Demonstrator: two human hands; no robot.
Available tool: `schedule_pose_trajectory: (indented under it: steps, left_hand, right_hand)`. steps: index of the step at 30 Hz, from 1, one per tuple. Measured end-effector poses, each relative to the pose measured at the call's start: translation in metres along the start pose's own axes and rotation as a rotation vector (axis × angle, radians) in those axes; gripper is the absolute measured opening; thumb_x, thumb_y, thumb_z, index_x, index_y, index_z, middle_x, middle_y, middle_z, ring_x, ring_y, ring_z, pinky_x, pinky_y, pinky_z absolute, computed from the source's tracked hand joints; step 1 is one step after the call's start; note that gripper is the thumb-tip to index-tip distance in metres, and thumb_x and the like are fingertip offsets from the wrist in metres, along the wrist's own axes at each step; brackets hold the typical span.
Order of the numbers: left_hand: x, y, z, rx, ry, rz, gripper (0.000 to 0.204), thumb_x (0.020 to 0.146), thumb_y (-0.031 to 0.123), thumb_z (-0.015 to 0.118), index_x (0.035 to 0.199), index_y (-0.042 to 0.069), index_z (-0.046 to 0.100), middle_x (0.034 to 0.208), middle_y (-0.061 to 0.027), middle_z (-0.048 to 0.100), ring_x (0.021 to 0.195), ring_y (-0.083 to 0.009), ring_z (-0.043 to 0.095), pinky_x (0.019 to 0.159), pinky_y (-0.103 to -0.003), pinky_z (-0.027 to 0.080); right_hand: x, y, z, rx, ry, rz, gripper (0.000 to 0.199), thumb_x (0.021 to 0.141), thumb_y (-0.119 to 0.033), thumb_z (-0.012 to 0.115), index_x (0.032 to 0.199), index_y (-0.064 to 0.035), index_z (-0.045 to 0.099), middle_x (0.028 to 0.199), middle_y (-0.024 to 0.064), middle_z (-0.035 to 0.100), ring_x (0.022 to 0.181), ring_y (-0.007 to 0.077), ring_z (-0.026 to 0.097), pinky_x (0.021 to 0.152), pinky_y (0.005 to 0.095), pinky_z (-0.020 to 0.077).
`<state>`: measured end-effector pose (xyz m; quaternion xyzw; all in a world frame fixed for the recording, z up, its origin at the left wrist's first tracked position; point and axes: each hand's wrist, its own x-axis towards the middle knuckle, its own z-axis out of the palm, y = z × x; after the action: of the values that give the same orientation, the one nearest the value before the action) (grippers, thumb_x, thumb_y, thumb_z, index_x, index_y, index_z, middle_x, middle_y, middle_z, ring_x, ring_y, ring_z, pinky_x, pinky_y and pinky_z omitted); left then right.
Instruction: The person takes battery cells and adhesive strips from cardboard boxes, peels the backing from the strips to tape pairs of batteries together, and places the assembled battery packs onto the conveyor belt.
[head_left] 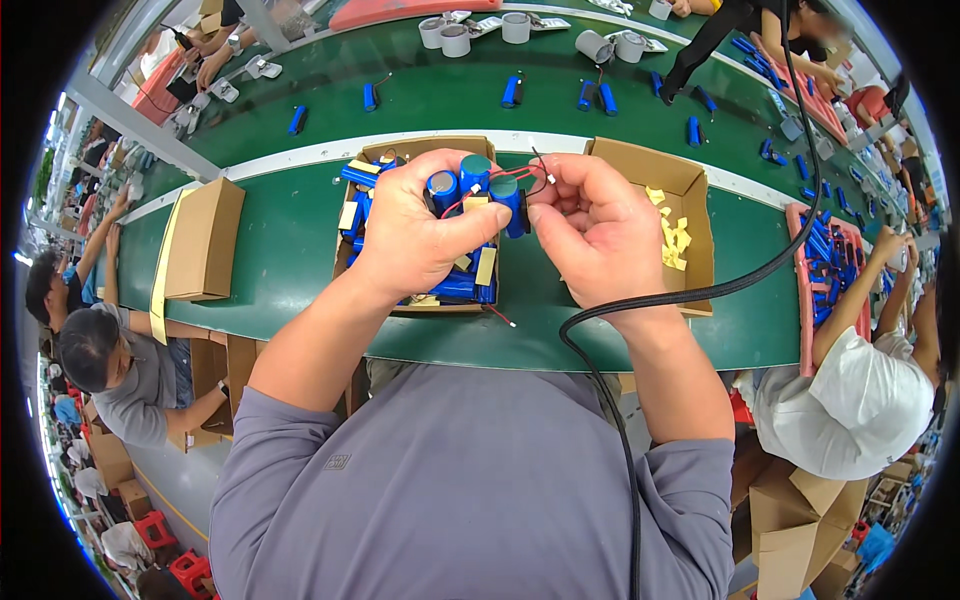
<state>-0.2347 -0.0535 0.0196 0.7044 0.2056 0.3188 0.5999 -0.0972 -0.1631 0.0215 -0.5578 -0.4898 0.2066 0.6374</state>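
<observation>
Above a cardboard box, my left hand [420,225] is closed around several blue cylindrical batteries [475,172] with greenish and silver ends. Red and black wires [515,172] run from these batteries toward my right hand [598,225]. Its thumb and fingertips pinch at the wires beside the rightmost battery [508,192]; the exact grip is partly hidden. A small white connector shows by the right index finger. Below the left hand, the open box [430,308] holds more blue batteries with yellow paper strips.
A second open box [690,200] with yellow paper pieces stands on the right. A closed carton [207,240] is at left. Loose batteries and grey cups [455,40] lie on the far green belt [440,100]. A black cable [700,292] crosses my right wrist. Co-workers sit on both sides.
</observation>
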Motion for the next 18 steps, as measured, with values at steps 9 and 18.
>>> schedule_pose_trajectory:
  steps: [9,18]
  left_hand:
    - [0.001,-0.002,-0.002,0.018,-0.004,0.009,0.020,0.073,0.012,0.073,0.087,0.004,0.061,0.066,0.0048,0.058,0.059,-0.0008,0.049,0.051,-0.018,0.040]
    - [0.001,0.000,-0.007,-0.254,-0.002,0.079,0.031,0.074,0.004,0.071,0.102,-0.003,0.060,0.085,-0.0039,0.064,0.072,-0.0074,0.059,0.066,-0.024,0.050]
  right_hand:
    - [0.002,-0.004,0.002,-0.010,-0.041,0.046,0.024,0.082,0.002,0.058,0.105,0.0007,0.058,0.079,0.0059,0.062,0.068,0.0092,0.060,0.060,0.0240,0.0499]
    - [0.016,0.030,-0.029,-0.364,0.180,0.037,0.017,0.077,0.000,0.053,0.092,-0.0015,0.061,0.067,0.0055,0.058,0.058,0.0119,0.054,0.056,0.0274,0.0454]
